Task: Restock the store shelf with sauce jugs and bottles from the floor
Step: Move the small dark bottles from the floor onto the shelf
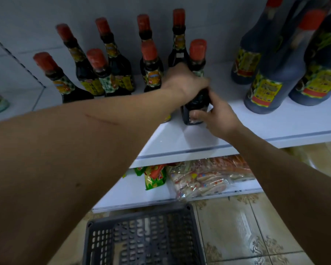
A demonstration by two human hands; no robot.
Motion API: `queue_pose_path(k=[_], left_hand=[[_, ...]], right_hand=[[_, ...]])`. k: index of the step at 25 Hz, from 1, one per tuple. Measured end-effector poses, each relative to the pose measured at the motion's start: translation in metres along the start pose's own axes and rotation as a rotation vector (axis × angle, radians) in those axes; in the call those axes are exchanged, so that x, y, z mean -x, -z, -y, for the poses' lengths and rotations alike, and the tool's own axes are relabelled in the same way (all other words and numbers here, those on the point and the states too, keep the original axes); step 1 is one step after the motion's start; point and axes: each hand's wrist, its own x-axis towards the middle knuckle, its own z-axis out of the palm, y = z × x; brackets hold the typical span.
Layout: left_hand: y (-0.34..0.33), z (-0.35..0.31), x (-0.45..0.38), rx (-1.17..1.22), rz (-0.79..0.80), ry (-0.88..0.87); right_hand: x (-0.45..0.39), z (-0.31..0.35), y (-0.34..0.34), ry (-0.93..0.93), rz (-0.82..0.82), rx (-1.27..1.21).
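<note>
While both arms reached forward over the white shelf (237, 129), the two hands met at one dark sauce bottle (196, 104) that stood upright near the front of the shelf board. The left hand (185, 81) was laid over the upper part of this bottle, with the fingers curled around its shoulder and neck, so it was grasping the bottle from above. The right hand (220, 113) held the lower body of the same bottle from the right side, and its thumb (198, 114) pressed on the label at the front. The red cap of this bottle could not be told apart with certainty, because the left hand covered the top.

Behind it and to the left, a group of similar bottles (96, 73) with red caps stood on the same shelf, some of them close to the back wall. To the right, well apart from the held bottle, three large dark jugs (271, 79) with yellow labels were placed. On the lower shelf lay snack packets (199, 178) in clear and green wrapping. A dark plastic basket (141, 236) rested on the tiled floor (246, 226) just in front of the lower shelf.
</note>
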Motion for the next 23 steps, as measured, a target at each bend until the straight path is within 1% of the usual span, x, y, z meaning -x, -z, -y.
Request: queue_pose_path(k=[6, 8, 10, 11, 13, 14, 15, 16, 17, 20, 21, 23], left_hand=[[-0.012, 0.0, -0.018, -0.026, -0.101, 0.086], [-0.023, 0.002, -0.01, 0.08, -0.125, 0.162], [-0.034, 0.005, 0.007, 0.218, -0.194, 0.195], [-0.04, 0.006, 0.021, 0.255, -0.26, 0.162], [-0.059, 0.005, 0.06, 0.341, -0.385, 0.022], [-0.07, 0.004, 0.084, 0.372, -0.409, -0.049], [-0.083, 0.004, 0.108, 0.385, -0.39, -0.11], [-0.097, 0.005, 0.129, 0.388, -0.327, -0.15], [-0.115, 0.007, 0.149, 0.378, -0.233, -0.175], [-0.174, 0.019, 0.193, 0.233, 0.095, -0.201], [-0.195, 0.024, 0.206, 0.144, 0.222, -0.208], [-0.239, 0.034, 0.239, -0.072, 0.524, -0.182]], right_hand=[[-0.032, 0.01, -0.01, -0.047, -0.005, -0.082], [-0.026, 0.006, -0.015, -0.061, -0.044, -0.07], [-0.004, -0.005, -0.021, -0.135, -0.119, -0.117], [0.012, -0.014, -0.026, -0.154, -0.191, -0.163], [0.05, -0.03, -0.034, -0.102, -0.406, -0.237], [0.072, -0.036, -0.035, -0.077, -0.472, -0.282], [0.094, -0.04, -0.037, -0.086, -0.491, -0.357], [0.115, -0.046, -0.039, -0.129, -0.457, -0.445], [0.139, -0.058, -0.04, -0.195, -0.405, -0.452], [0.208, -0.116, -0.038, -0.359, -0.267, -0.202], [0.231, -0.139, -0.035, -0.401, -0.252, -0.159], [0.278, -0.19, -0.022, -0.538, -0.233, -0.041]])
